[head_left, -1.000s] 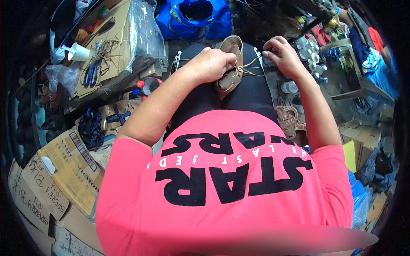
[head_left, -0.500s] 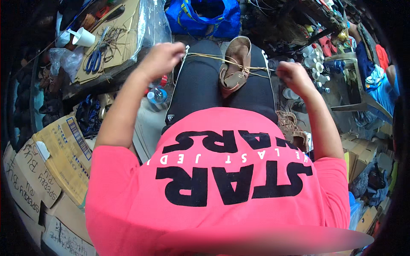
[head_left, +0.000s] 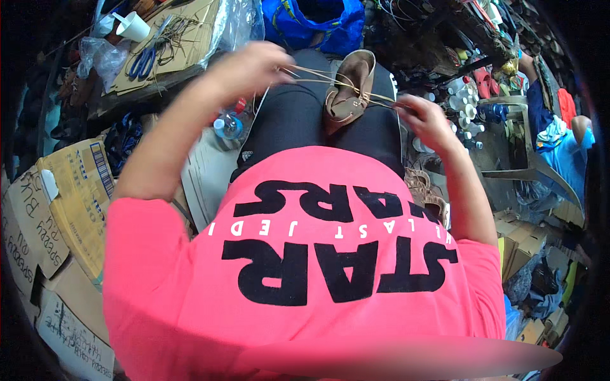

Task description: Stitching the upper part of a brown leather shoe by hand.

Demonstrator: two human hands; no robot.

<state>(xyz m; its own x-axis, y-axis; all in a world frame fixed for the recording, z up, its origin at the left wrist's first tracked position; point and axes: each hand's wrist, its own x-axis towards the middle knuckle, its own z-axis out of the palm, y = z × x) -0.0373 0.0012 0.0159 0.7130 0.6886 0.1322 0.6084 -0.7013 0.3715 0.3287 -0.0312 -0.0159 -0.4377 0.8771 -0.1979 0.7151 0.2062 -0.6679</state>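
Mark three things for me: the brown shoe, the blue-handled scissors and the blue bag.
Brown shoe (head_left: 347,108), head view: on the upper, toward its lower end.
Blue-handled scissors (head_left: 152,53), head view: on the handles, near the blades.
Blue bag (head_left: 318,39), head view: on its side wall.

Person's left hand (head_left: 262,62) held high, blurred, fingers drawn together, pointing inward. Left forearm (head_left: 184,120) slants up toward middle from bent elbow. Right hand (head_left: 422,117) lower, well apart from left, fingers bent, tips facing inward. Right forearm (head_left: 468,178) steeper, leaning inward.
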